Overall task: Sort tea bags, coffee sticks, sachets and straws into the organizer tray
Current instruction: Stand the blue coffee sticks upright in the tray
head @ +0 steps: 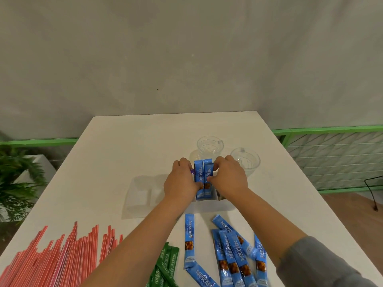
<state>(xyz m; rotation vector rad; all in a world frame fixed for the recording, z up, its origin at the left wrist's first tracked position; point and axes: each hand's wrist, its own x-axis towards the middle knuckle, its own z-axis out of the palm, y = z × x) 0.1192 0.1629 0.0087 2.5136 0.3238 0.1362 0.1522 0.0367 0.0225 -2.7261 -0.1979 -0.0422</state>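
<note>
Left hand (182, 179) and right hand (228, 177) both pinch two upright coffee sticks (204, 179) inside the organizer tray (136, 195); far table (134, 137) half lies open.

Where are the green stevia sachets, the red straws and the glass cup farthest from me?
green stevia sachets (165, 264), head view, on the printed middle of the pile.
red straws (58, 259), head view, on the middle of the bundle.
farther glass cup (209, 146), head view, on its clear side wall below the rim.
</note>
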